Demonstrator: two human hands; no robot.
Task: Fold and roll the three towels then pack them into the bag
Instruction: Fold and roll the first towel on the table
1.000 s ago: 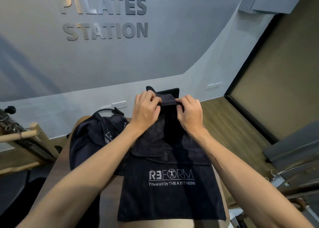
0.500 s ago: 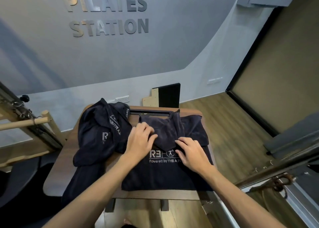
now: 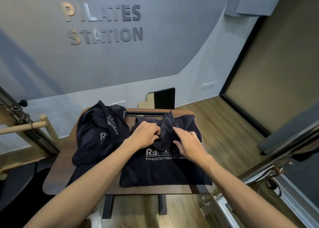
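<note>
Far left at 9 o'clock: a wooden bar (image 3: 20, 128) on a metal frame, off the table. Table (image 3: 57, 177) is dark wood, centre of view. On its left half, about 10 o'clock from table centre, a crumpled heap of dark towels (image 3: 96, 134) with white lettering; part of it drapes over the near-left edge. Can't tell how many pieces are in that heap, or whether the bag is among them. Centre-right: a dark towel (image 3: 164, 172) lies flat with its logo facing up, near edge close to the table's 6 o'clock edge, far part bunched into a loose fold at 12 o'clock. Left hand (image 3: 146, 136) sits on that bunch — fingers curled in, gripping the cloth. Right hand (image 3: 187, 142) is just at 3 o'clock of the left, fingers mostly straight and resting on the same fold, not clamped. The hands are close but not touching. Behind the table at 12 o'clock, a black panel (image 3: 164, 98) leans on the wall under the "PILATES STATION" sign (image 3: 105, 24). Far right at 4 o'clock — a metal rail (image 3: 259, 172).
</note>
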